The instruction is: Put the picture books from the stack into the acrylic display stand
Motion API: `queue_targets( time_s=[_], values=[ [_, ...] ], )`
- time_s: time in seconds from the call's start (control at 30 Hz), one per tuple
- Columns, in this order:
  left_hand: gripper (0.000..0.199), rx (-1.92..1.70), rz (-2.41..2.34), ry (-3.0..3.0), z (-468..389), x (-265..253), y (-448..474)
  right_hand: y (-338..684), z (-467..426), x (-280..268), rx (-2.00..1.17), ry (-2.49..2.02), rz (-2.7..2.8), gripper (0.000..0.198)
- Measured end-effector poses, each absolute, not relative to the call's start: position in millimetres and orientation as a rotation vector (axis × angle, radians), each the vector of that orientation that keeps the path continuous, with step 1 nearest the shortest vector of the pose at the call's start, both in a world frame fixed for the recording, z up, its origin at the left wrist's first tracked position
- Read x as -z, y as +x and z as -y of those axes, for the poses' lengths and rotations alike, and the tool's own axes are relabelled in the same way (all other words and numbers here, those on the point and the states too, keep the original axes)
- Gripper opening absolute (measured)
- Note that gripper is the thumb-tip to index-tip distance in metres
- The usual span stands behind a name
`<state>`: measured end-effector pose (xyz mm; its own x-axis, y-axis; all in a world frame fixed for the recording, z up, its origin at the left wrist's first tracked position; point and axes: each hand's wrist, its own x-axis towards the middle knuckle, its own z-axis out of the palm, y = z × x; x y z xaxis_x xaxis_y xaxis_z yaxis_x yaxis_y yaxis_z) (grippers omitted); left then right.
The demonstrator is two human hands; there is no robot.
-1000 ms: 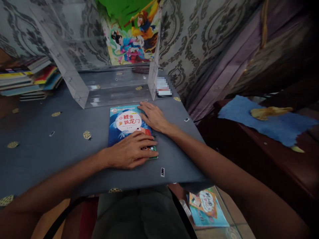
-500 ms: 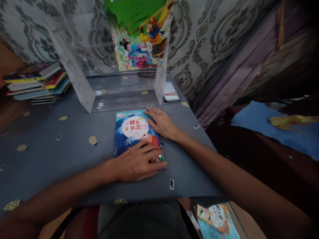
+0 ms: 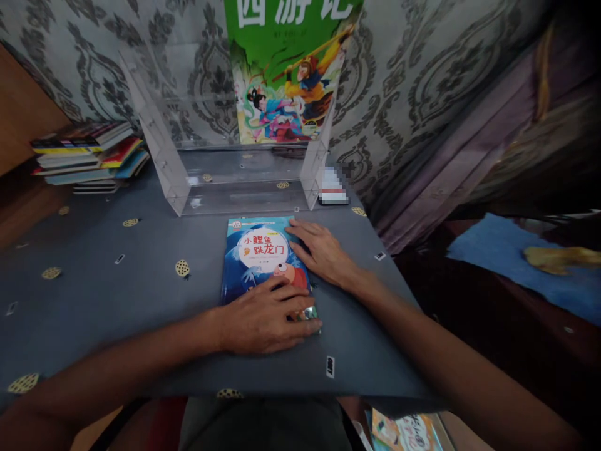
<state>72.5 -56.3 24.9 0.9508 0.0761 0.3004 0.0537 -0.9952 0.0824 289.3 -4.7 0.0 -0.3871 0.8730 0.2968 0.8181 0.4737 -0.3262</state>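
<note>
A blue picture book (image 3: 263, 250) lies flat on the table, its cover with red Chinese lettering and a red fish facing up. My left hand (image 3: 267, 316) rests across the lower part of the cover, fingers stretched out and slightly spread. Along the book's upper right edge lies my right hand (image 3: 323, 250), its fingers extended and touching the border of the cover. Neither hand is closed around the book. Behind it stands a clear acrylic book rack (image 3: 244, 203), which holds a green book (image 3: 291, 81) with a monkey figure on its front.
A stack of books (image 3: 89, 156) sits at the back left of the patterned grey tablecloth (image 3: 117, 300). Right of the rack lies a blurred-out phone-like object (image 3: 334, 186). Below the table's front edge is another book (image 3: 406, 432). A blue cloth (image 3: 488, 250) lies off to the right.
The view has tilted up and shifted left, so things appear lower and further right, and more of the green book's title shows. Both hands stay on the blue book.
</note>
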Motion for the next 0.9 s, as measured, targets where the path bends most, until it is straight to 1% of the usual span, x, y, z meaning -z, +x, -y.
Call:
queue_targets(
  time_s=[0.17, 0.23, 0.33, 0.43, 0.47, 0.6, 0.73, 0.9],
  values=[
    [0.036, -0.513, -0.133, 2.911, 50.5, -30.5, 73.5, 285.6, 11.6, -3.1, -0.127, -1.467, 2.325, 0.042],
    [0.034, -0.533, -0.227, 2.880, 37.7, -31.8, 68.9, 285.4, 11.0, -2.7, -0.119, -1.481, 2.332, 0.042],
    [0.030, -0.579, -0.529, 2.906, 4.4, -27.4, 52.7, 285.3, 10.0, -2.8, -0.102, -1.501, 2.339, 0.041],
    [0.027, -0.654, -0.960, 2.892, -30.6, -17.0, 32.4, 280.7, 16.3, -5.6, -0.052, -1.552, 2.347, 0.041],
    [0.028, -0.663, -1.014, 2.872, -39.1, -13.5, 26.8, 277.4, 21.3, -6.9, -0.023, -1.568, 2.350, 0.041],
    [0.030, -0.719, -1.026, 2.822, -51.4, -3.8, 17.2, 257.3, 52.6, -9.7, 0.072, -1.512, 2.384, 0.040],
    [0.031, -0.773, -1.043, 2.797, -49.0, 1.2, 19.1, 240.6, 77.9, -9.3, 0.001, -1.314, 2.509, 0.044],
    [0.032, -0.767, -1.082, 2.795, -49.2, 5.2, 18.8, 237.4, 80.4, -9.0, -0.045, -1.279, 2.524, 0.044]
  ],
)
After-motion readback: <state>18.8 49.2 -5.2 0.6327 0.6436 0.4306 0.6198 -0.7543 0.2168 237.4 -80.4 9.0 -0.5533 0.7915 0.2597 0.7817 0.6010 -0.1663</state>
